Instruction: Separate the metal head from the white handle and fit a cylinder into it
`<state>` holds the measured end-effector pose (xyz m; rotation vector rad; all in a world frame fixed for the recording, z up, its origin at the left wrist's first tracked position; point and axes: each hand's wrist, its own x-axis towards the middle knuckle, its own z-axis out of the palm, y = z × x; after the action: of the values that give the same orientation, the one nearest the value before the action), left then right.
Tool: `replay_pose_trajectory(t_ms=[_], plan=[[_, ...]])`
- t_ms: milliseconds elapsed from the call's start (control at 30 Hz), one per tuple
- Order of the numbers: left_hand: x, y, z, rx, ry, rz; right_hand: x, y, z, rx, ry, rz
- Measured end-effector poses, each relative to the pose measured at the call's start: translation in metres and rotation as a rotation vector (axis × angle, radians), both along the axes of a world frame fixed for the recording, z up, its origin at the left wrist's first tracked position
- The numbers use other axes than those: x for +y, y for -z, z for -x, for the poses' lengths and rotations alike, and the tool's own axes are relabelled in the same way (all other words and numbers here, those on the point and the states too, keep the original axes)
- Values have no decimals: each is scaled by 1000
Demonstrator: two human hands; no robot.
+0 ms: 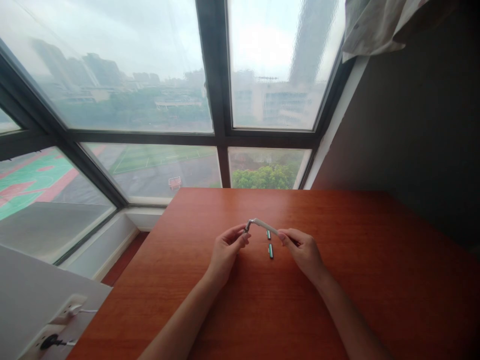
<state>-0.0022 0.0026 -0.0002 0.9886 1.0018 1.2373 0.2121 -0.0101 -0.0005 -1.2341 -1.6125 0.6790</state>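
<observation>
Both hands hold what looks like a razor (pixel 264 225) above the wooden table (pixel 210 320). Its pale, straight handle slants down to the right, and the silvery neck bends down at the left. My left hand (pixel 226 250) is closed, pinching the neck end between thumb and fingers; whether a blade head sits there is hidden. My right hand (pixel 304 249) is closed round the other end of the handle. Between the hands lies a small dark razor cartridge (pixel 270 251) with a green and white strip. A second cartridge (pixel 268 234) lies just beyond it, close under the handle.
Large windows (pixel 150 138) with dark frames rise behind the table's far edge. A dark wall (pixel 412 125) stands on the right, with a pale curtain (pixel 375 30) above. At the lower left, wall sockets (pixel 48 340) hold a plug and cables beside the table.
</observation>
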Motion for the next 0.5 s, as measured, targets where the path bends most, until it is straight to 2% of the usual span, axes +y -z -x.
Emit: replay_pose_trajectory(t_ms=[200,500], plan=[[1,2,1,23,54,18,0,-1,0,-33,-4,-11],[2,6,2,-15,60,35,1,-1,-2,-99,34,-33]])
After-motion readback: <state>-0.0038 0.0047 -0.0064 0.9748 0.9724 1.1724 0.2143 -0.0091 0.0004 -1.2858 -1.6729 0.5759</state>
